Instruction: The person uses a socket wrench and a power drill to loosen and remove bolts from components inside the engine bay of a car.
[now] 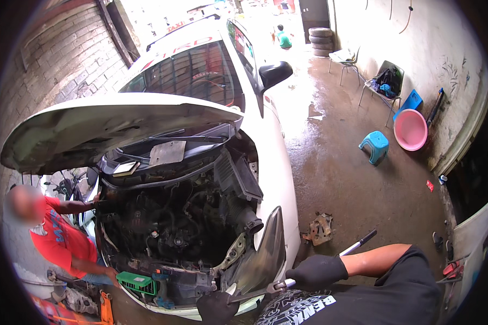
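A long-handled metal bar [352,247] is at the near edge of the scene, in front of the white car's near right corner. Its long axis slants from near left to far right, with the black handle end [368,236] pointing away over the floor. The right hand [319,271], in a dark glove, has its grip closed around the bar, close to the head [276,286]. The head lies just left of that grip, between the two hands, so the right hand is the nearer one. A grey rod [248,297] runs left from the head to the left hand [218,307], also gloved, whose grip seems wrapped around the rod's end; whether rod and head are locked together I cannot tell.

Beyond them, the white car [284,157] stands with its hood [114,124] raised over the engine bay [173,222]. At the left, a co-worker in a red shirt [65,238] has a hand beside a green plastic part [137,281]. Right of the car, a rusty metal part [321,228] lies on the wet floor [331,179], with a blue stool [375,147] and a pink tub [411,131] farther off
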Demonstrator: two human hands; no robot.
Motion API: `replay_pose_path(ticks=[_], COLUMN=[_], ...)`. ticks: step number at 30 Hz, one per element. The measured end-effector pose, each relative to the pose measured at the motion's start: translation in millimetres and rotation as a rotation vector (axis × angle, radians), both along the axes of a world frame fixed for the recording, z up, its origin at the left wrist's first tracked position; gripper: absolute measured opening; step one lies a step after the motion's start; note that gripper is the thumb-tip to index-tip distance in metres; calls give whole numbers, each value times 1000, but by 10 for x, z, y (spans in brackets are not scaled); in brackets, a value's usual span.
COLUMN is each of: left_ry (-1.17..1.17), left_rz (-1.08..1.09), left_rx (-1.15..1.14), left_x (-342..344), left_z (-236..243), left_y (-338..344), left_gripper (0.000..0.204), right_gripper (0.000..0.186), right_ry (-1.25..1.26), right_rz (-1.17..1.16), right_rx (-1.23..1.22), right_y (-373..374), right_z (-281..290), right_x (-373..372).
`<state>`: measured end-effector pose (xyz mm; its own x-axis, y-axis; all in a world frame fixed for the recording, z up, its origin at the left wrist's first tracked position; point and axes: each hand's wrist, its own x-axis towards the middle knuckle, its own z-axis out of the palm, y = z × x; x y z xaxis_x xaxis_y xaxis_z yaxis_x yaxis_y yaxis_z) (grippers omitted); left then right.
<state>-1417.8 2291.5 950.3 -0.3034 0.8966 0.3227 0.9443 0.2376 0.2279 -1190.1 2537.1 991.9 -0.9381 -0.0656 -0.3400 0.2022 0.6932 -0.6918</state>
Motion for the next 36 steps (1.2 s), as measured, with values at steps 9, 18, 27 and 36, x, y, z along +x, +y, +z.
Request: replay_pose_path(ticks=[9, 18, 27, 36], left_ry=[-62, -1501, -1701, -1923], left_rz=[745, 1044, 837, 729], left_rx=[-114, 607, 1158, 913], left_x=[-1249, -1237, -1655, -2589], left_z=[-350, -1281, -1448, -1880], left_y=[-1721, -2106, -995, 830], left_gripper=[36, 20, 16, 17], right_gripper=[23, 22, 17, 23], right_ry=[-46, -470, -911, -442], right_rz=[-759, -1354, -1747, -1718], right_rx=[314, -175, -604, -940], right_y=[631, 562, -580, -1341], right_z=[6, -2246, -3422, -3638], right_x=[817, 2167, 3240, 3576])
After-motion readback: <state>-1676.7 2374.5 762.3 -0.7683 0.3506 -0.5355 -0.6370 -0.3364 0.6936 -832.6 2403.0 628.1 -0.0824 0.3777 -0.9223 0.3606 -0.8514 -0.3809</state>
